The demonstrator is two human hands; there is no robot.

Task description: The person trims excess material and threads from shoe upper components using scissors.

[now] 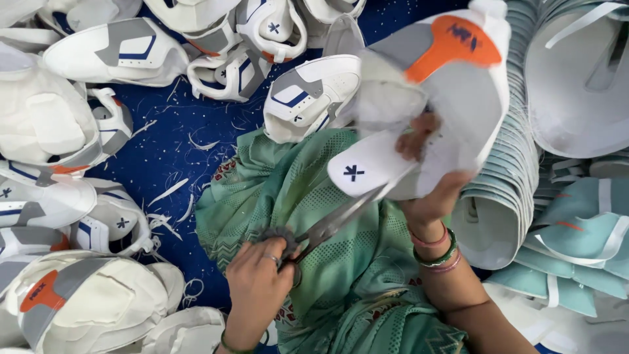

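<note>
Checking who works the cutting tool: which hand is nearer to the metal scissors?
Left. The left hand grips the metal scissors by their handles; the right hand holds the white and grey shoe upper above the blade tips.

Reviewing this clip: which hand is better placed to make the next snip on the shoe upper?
Left hand: it grips the scissors, tips at the shoe upper; right hand holds that upper.

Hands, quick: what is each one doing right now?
Left hand: closed around the handles of the scissors.
Right hand: closed on the white and grey shoe upper, holding it up.
</note>
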